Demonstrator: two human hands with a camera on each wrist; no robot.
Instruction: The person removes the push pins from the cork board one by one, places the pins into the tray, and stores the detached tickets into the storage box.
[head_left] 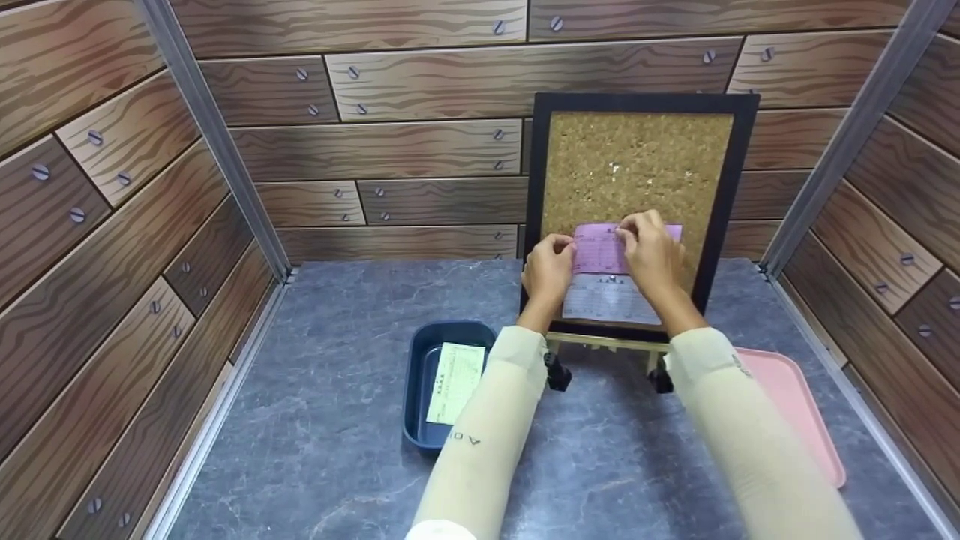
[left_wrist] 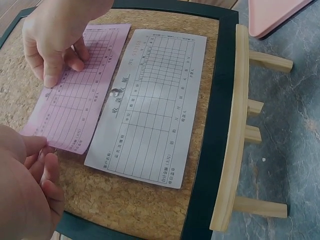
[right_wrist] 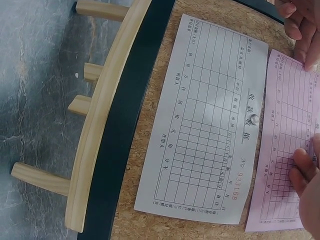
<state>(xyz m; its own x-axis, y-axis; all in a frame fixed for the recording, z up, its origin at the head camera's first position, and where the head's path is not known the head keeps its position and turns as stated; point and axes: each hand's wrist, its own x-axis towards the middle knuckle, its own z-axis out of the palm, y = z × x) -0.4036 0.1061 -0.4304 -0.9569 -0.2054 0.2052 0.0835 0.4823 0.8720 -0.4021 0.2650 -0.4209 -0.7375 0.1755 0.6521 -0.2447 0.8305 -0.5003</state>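
A pink receipt slip (head_left: 596,251) lies against the framed corkboard (head_left: 637,142), overlapping the top of a white receipt slip (head_left: 609,301) in the head view. My left hand (head_left: 549,270) pinches the pink slip's left edge between thumb and fingers. Near its top middle my right hand (head_left: 654,255) presses with the thumb, other fingers bent; anything under those fingertips is hidden. A silver pushpin (left_wrist: 115,93) sits in the white slip at its printed title. Several shiny pins (head_left: 615,169) show higher on the cork.
The board stands on a wooden easel (head_left: 600,341) with black feet. Left of it, a dark blue tray (head_left: 411,390) holds a pale green slip (head_left: 456,382). A pink tray (head_left: 795,405) lies to the right, partly behind my right sleeve. Wood-patterned walls enclose the table.
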